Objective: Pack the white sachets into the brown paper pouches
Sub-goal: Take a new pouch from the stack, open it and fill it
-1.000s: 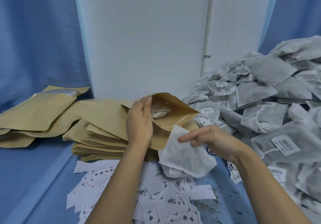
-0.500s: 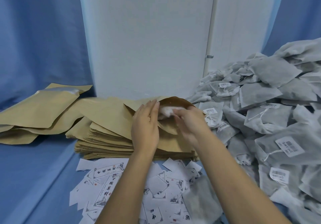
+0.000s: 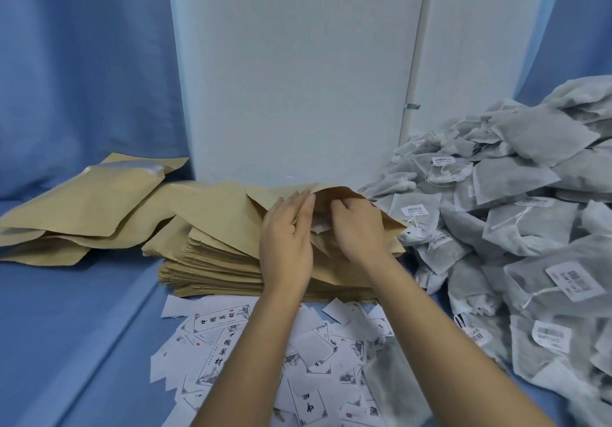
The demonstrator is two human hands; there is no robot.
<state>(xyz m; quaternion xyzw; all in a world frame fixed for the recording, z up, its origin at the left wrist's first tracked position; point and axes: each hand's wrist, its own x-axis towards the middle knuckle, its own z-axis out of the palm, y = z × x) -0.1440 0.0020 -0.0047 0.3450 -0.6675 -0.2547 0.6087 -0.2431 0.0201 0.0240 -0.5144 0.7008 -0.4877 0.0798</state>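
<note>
A left hand [image 3: 287,244] lies flat with fingers straight on the open mouth of a brown paper pouch [image 3: 351,195] atop a flat stack of pouches [image 3: 212,261], while the right hand [image 3: 356,228] curls inside, pressing a crumpled white sachet [image 3: 320,226]. Soft, tagged sachets [image 3: 516,214] heap along the blue tabletop's [image 3: 66,327] right edge; printed paper labels [image 3: 251,353] litter the near edge.
</note>
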